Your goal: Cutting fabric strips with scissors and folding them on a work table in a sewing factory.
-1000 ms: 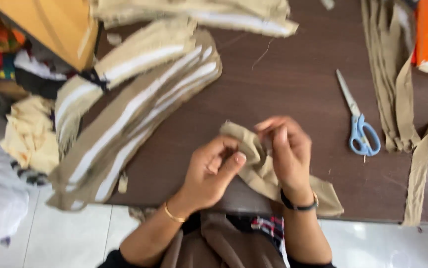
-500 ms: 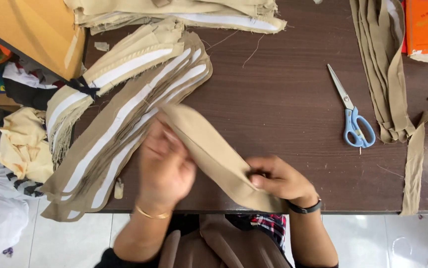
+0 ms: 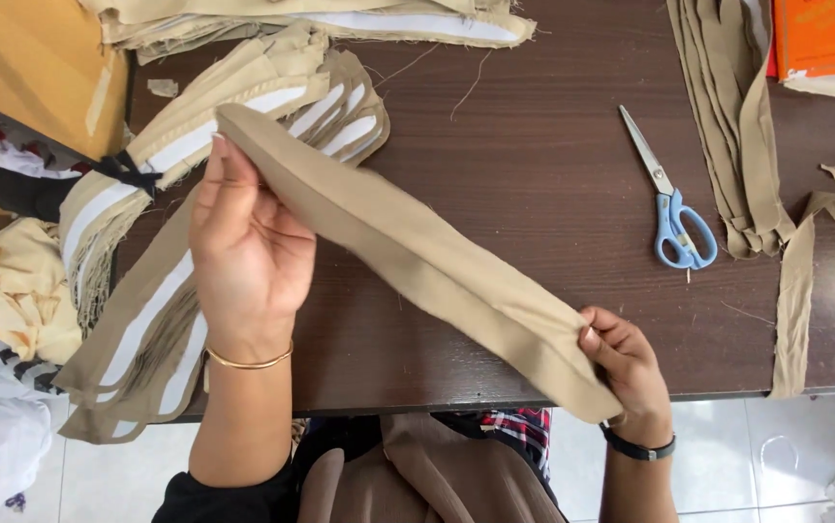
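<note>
The person now has a long tan fabric strip (image 3: 417, 252) pulled out straight between both hands, where a moment ago it was a bunched wad worked close between them; the piece has gone from crumpled to stretched flat, its folded edge lying even along the length. The left hand (image 3: 243, 252) is raised with its palm up, its fingers (image 3: 219, 189) closed around the upper end of the strip, which sticks out just past the fingertips. The right hand (image 3: 626, 363) pinches the lower end at the near edge of the tabletop (image 3: 534, 174), fingers curled tight on the cloth. The strip hangs in the air above the dark wood, not resting on it. Just beyond the left fingers lies a stack of tan-and-white bands (image 3: 146, 291), spilling over the tabletop's edge. Well beyond the right fingers, blue-handled scissors (image 3: 674, 208) lie apart, blades closed, and further still a bundle of tan strips (image 3: 737, 116) lies along the far side.
</note>
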